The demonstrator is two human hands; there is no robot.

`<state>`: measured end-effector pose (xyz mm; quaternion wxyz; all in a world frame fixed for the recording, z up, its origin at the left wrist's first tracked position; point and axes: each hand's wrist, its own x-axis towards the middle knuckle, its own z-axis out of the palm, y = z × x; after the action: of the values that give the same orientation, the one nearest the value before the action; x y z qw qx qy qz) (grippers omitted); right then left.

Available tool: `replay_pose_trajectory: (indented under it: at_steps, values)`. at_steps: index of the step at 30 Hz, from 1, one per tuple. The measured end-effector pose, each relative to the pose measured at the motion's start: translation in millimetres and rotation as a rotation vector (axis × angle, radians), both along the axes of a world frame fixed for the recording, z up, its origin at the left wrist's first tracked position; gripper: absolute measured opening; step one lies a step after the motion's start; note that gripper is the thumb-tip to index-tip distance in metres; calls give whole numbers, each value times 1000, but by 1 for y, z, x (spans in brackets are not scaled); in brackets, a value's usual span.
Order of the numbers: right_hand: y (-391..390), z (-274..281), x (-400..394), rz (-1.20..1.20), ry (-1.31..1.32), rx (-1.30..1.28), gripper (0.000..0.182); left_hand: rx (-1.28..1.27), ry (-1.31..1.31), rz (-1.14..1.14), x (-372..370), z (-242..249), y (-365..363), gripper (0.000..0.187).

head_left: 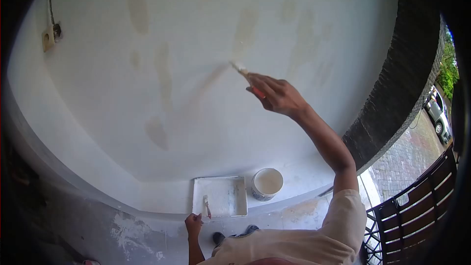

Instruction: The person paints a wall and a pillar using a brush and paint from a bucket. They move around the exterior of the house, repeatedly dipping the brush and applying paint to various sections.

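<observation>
Right hand [282,99] closed round brush [239,67], bristles at wall [196,19]. Probably light, stiff-handled, soft-tipped, slippery if paint-wet; best held by the handle. Left hand [194,220] near tray [195,194], grip unclear. Second brush [206,202] in tray; bucket [265,197] beside.

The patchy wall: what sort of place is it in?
Probably a house's porch or entrance. Beyond the white wall and its dark, rough-faced edge are a slatted gate or fence, patterned paving and a parked car.
</observation>
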<state>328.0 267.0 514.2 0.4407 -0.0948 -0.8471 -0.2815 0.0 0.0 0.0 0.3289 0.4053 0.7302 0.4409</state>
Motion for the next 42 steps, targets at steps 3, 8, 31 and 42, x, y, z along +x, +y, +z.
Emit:
replay_pose_trajectory:
  at_steps: [3, 8, 31, 42]
  values:
    - [-5, 3, -7, -70, 137, 40, 36, -54, 25, 1, -23, 17, -30, 26]
    - [3, -23, -4, -67, -43, 34, 29, 26, -49, -13, -18, 4, 18, 26]
    - [16, 16, 31, 16, 154, -57, 29, 35, -10, -76, -3, 21, 90, 25]
    - [42, -2, 24, -58, 503, -90, 16, 59, 5, -53, 10, 17, 95, 25]
